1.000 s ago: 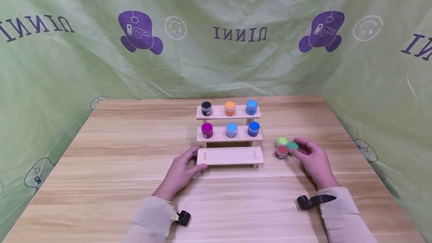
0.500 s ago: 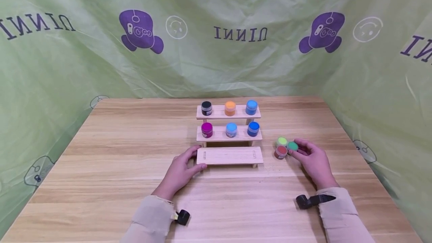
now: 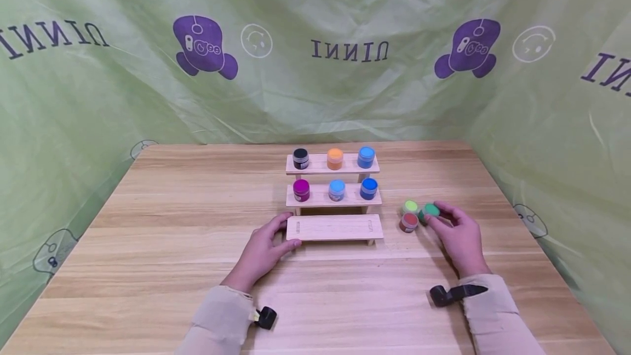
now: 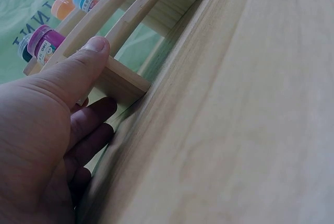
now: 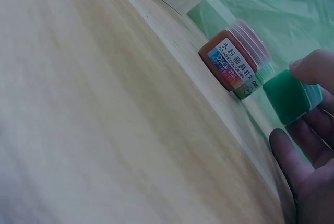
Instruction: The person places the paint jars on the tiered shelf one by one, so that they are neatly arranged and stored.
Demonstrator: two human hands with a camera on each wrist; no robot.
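Observation:
My left hand [image 3: 262, 251] grips the left end of the lowest step of a wooden three-step rack [image 3: 334, 227]. In the left wrist view its thumb [image 4: 88, 57] lies along the step's front edge. My right hand [image 3: 462, 237] pinches a green gouache paint jar [image 3: 430, 212] between thumb and fingers. That green jar [image 5: 289, 97] is tilted and raised off the table in the right wrist view. Just left of it, a reddish-brown paint jar [image 3: 408, 223] and a light green paint jar [image 3: 409, 207] stand close together on the table.
On the top step stand black [image 3: 300, 159], orange [image 3: 334, 159] and blue [image 3: 366, 158] jars. The middle step carries magenta [image 3: 301, 190], light blue [image 3: 337, 190] and dark blue [image 3: 368, 189] ones. A green printed cloth [image 3: 315, 97] surrounds the wooden table [image 3: 172, 223].
My right hand has tilted and lifted the green jar slightly, away from the other two loose jars. The left hand keeps its grip on the rack.

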